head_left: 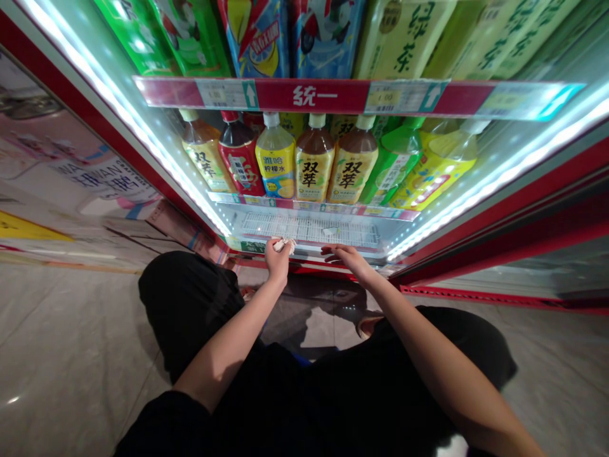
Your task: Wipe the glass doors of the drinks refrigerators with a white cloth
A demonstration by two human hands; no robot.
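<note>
My left hand (277, 255) is closed around a crumpled white tissue or cloth (287, 244), at the front edge of the fridge's bottom shelf. To its right, my right hand (341, 254) reaches over the same edge with fingers stretched out and nothing in them. Beyond both hands lies the white wire rack (309, 227) of the bottom shelf. A small pale piece (331, 231), too small to name, rests on the rack just past my right fingers.
Above the rack, a shelf holds a row of drink bottles (314, 165), with larger bottles (404, 38) on the shelf higher up. Bright light strips (499, 190) line both sides. A red door frame (523, 235) stands at right, a printed carton (85, 158) at left.
</note>
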